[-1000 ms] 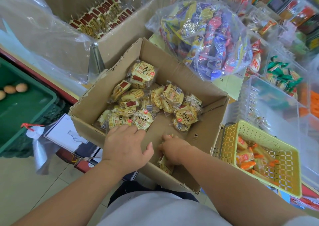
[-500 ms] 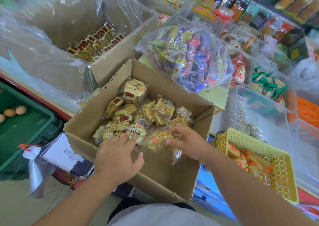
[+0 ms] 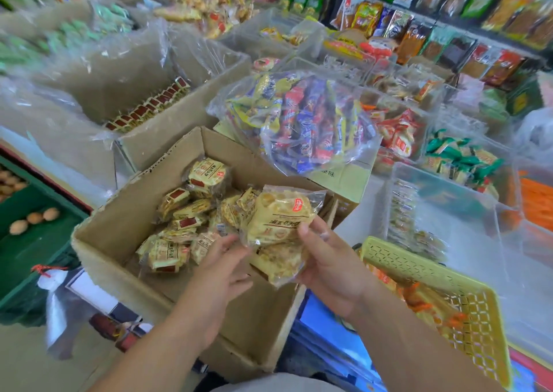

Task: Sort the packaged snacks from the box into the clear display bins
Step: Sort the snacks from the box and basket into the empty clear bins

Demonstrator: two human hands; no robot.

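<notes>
Cardboard box (image 3: pixel 119 236), near centre: packets remain inside.
Clear display bins (image 3: pixel 449 200), right and far.
Snack packet (image 3: pixel 278 212): raised over the box's right side, pinched by right hand (image 3: pixel 332 266).
Left hand (image 3: pixel 221 272): fingers loosely spread, at the packet's left edge.
Step, as judged: transfer. Next move calls for a carry rightward to the matching bin.

A snack shop is shown. Rows of bright printed packets are packed on dark wall shelves (image 3: pixel 449 11), and clear plastic display bins (image 3: pixel 449 206) below are filled with loose wrapped snacks. Stock is kept in an open brown cardboard box (image 3: pixel 119 242) and a large clear plastic bag of wrapped sweets (image 3: pixel 299 122); eggs (image 3: pixel 34 218) are laid out in a green plastic crate (image 3: pixel 39 251).
</notes>
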